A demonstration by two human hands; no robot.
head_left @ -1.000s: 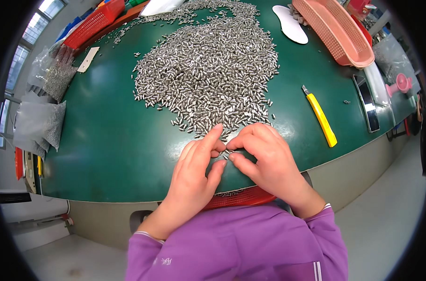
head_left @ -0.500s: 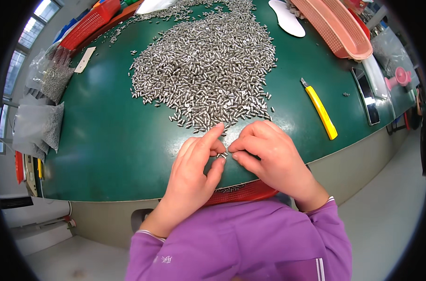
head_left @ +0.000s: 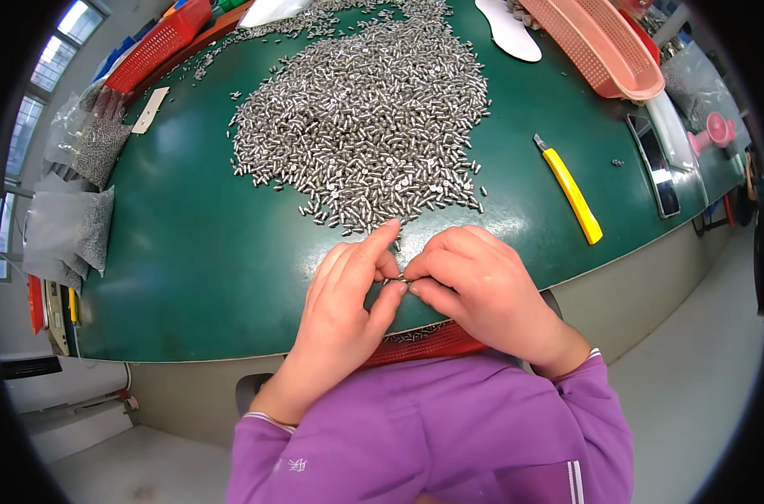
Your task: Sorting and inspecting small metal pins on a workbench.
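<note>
A broad heap of small silvery metal pins (head_left: 361,126) covers the middle of the green table (head_left: 172,252). Between the heap and the table's front edge, my left hand (head_left: 341,294) curls its thumb and fingers around a few of these metal pins (head_left: 401,279). My right hand (head_left: 483,286) meets it from the right, thumb and forefinger pinched at the same pins; the fingertips partly hide them. A loose pin (head_left: 398,244) lies just beyond the fingertips. Below the table edge, a red basket (head_left: 424,346) with more metal pieces sits against my lap.
To the right lie a yellow utility knife (head_left: 573,195) and a phone (head_left: 653,164). A white sole-shaped piece (head_left: 509,29) and a pink basket (head_left: 604,50) are at the far right. Filled plastic bags (head_left: 67,231) stand along the left edge, a red basket (head_left: 162,46) behind them.
My right hand has shifted slightly left, bringing its fingertips onto the pins at my left hand. The view has moved a little, so the table things sit slightly further left.
</note>
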